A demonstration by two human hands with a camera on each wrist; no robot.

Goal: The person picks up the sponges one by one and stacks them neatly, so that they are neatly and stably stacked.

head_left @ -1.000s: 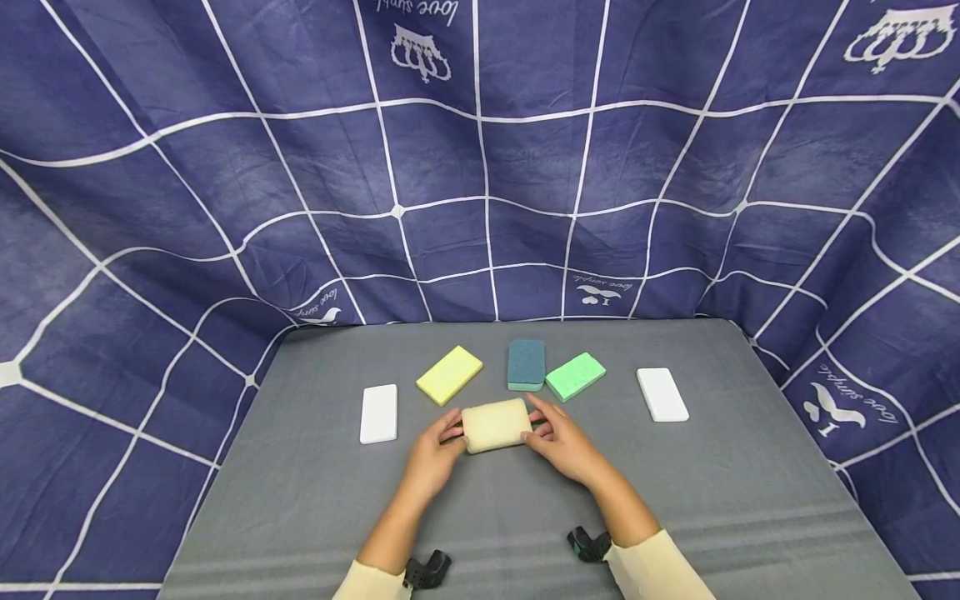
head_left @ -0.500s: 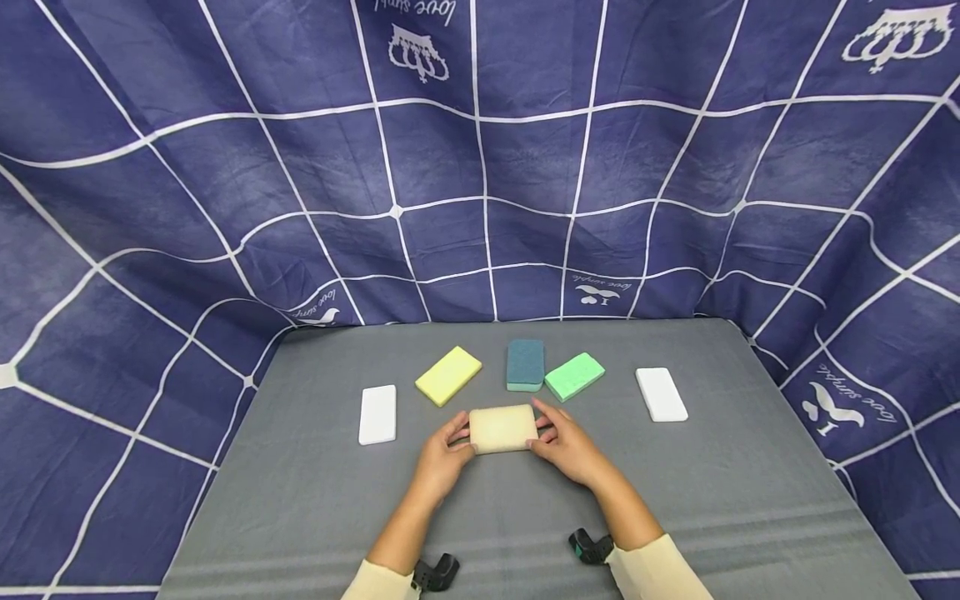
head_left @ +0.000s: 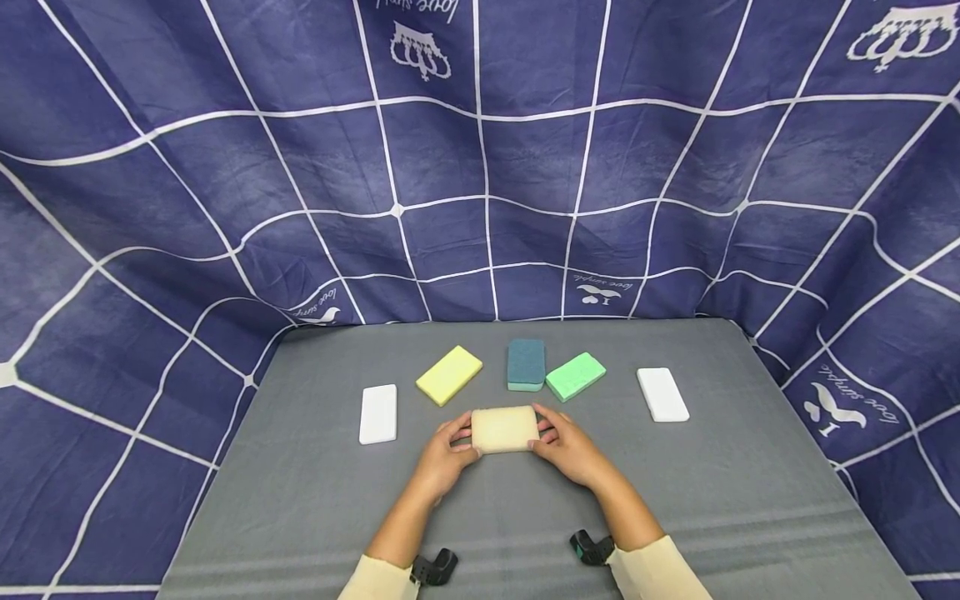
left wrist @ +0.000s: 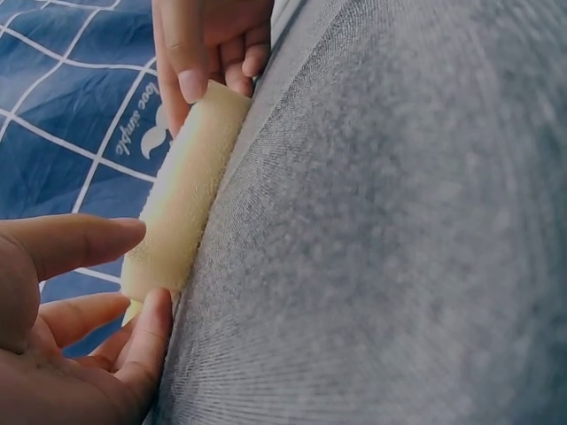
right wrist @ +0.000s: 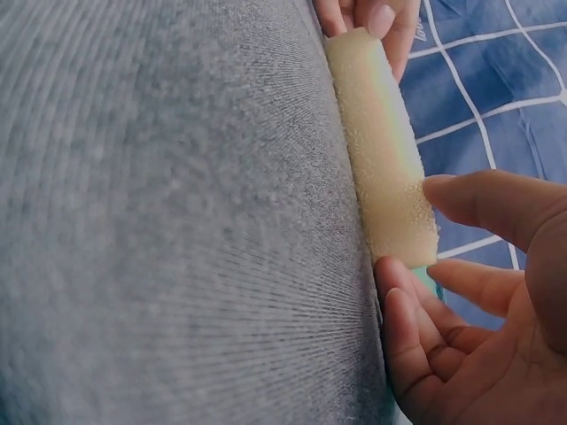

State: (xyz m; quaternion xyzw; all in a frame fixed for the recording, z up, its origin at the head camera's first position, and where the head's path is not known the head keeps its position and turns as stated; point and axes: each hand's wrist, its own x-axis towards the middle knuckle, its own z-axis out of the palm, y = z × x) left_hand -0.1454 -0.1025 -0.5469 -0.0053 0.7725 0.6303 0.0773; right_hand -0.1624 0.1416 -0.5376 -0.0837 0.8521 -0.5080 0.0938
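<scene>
Two cream cloth sleeves [head_left: 378, 581] are reaching in over the near part of the tabletop [head_left: 517, 525], and black plastic wristbands [head_left: 435, 567] are sitting at their cuffs. Grey, finely ribbed fabric is covering the tabletop. The left hand [head_left: 444, 458] and the right hand [head_left: 566, 447] are pinching opposite short ends of a cream sponge [head_left: 506, 430], thumbs on the near side and bent fingers spreading around each end. This porous, thick, rounded-edged oblong is lying level about midway between the tabletop's left and right edges; whether its underside is touching the fabric, I cannot tell.

Farther back, a smooth white block [head_left: 378, 414] is lying toward the left edge, and another white block [head_left: 663, 394] is lying toward the right edge. A flat yellow block [head_left: 450, 376] and a flat green block [head_left: 576, 376] are both slanting, the green one resting just beside a dark teal sponge [head_left: 526, 362] near the far edge. Beyond that edge, a blue, white-gridded curtain [head_left: 525, 242] is hanging in soft folds.
</scene>
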